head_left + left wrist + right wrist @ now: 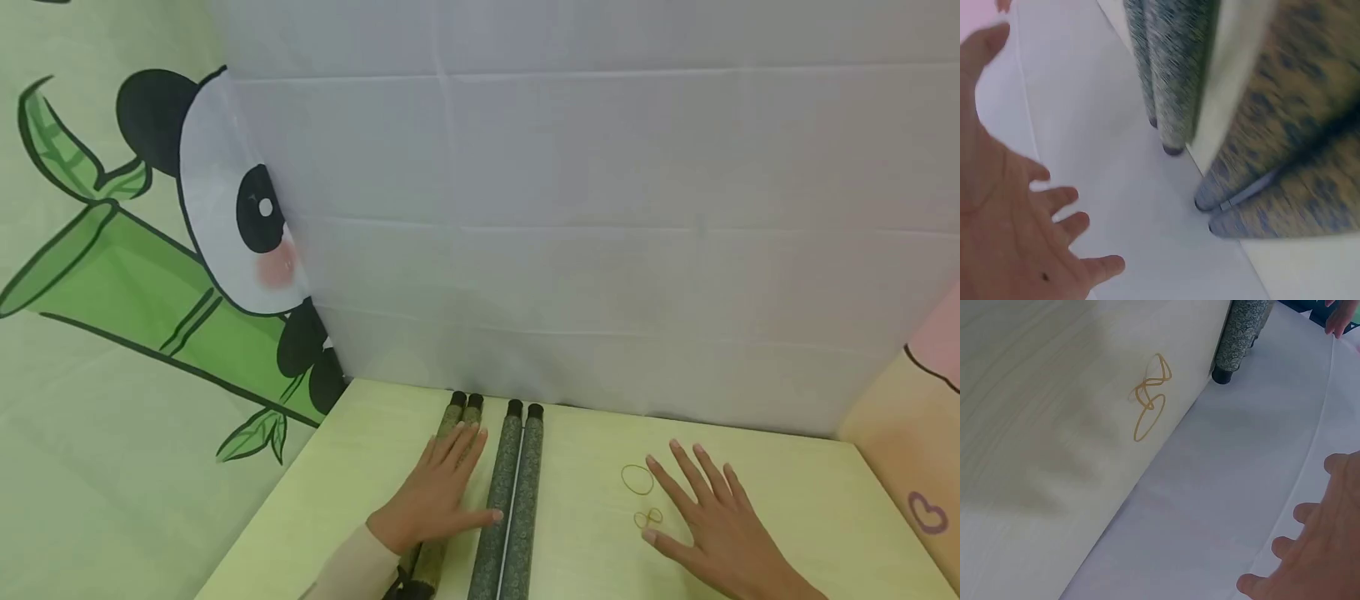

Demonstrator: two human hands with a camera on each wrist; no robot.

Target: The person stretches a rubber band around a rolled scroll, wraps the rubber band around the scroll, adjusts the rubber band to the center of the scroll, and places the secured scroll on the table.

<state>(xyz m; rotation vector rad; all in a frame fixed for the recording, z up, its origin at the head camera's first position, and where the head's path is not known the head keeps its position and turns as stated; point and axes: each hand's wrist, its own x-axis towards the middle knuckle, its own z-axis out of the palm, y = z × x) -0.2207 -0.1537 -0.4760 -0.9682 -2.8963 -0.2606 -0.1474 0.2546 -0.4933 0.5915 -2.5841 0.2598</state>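
Note:
My left hand (438,500), fingers spread, is over a gold patterned scroll (431,567) rolled from both ends, with dark end knobs. Its thumb reaches across a grey-green patterned scroll (525,500), also rolled into two side-by-side tubes. The left wrist view shows the palm apart from the gold scroll (1310,87) and the grey-green scroll (1175,69). My right hand (720,533) hovers with spread fingers at the right, holding nothing. Beside its thumb and index finger lie a larger rubber band (637,466) and a twisted smaller rubber band (656,510).
The pale table (585,533) meets a white cloth wall (585,250) at its far edge. A panda and bamboo print (150,275) covers the left side cloth. At the right hangs a pink and peach printed cloth (900,442).

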